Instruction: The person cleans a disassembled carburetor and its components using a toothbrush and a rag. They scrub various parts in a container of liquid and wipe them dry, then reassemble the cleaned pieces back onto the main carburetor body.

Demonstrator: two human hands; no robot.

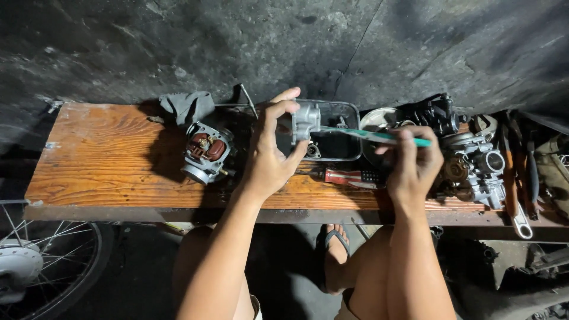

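Two hands worked above a wooden bench. The left hand had its fingers closed around a small grey metal part, thumb below and forefinger curled over the top, and held it up over a dark rectangular tray. The right hand gripped a teal toothbrush at the handle end. The long axis of the brush lay almost level, from right to left, and its head touched the right side of the metal part, so the part was left of the right fingers and the left hand was the nearer one to it. On the bench, a carburettor body lay left of the left hand, with a grey rag behind it. More engine parts and tools were at the right. A spoked wheel stood below on the dark floor.
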